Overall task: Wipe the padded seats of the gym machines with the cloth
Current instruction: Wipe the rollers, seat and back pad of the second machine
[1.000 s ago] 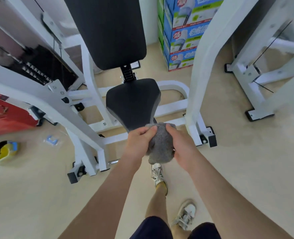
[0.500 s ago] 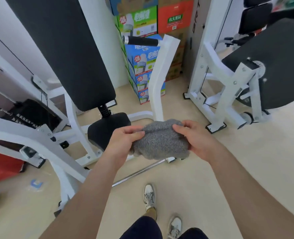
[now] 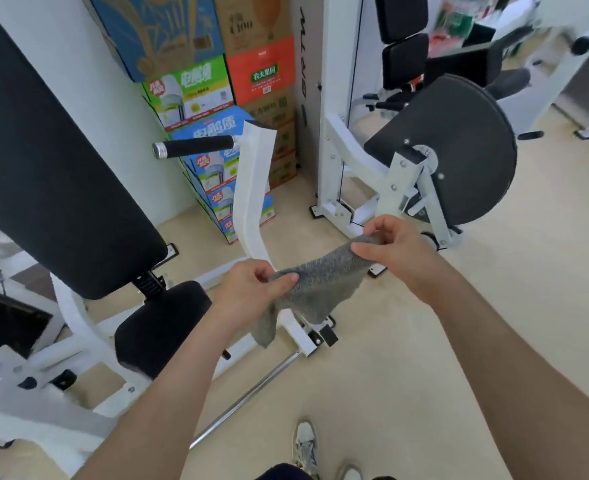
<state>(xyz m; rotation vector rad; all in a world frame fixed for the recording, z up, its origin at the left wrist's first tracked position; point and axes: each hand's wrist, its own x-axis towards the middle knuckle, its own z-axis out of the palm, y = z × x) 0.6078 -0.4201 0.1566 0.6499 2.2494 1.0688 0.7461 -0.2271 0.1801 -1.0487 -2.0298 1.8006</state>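
Cloth, bunched 0.5 s ago, is now stretched in air beside the seat, pinched at 2 ends by left hand and right hand; refolding for the next pad is inferred.

Reaches in from 7 o'clock with the bare left forearm, ending in the left grip just left of centre: thumb on top, fingers curled under, pinching one end of the grey cloth. Comes in from 4 o'clock with the bare right forearm, right grip set higher, at 2 o'clock from the left one, thumb and curled fingers nipping the other end. Holds the two well apart. Stands with pale shoes at 6 o'clock.
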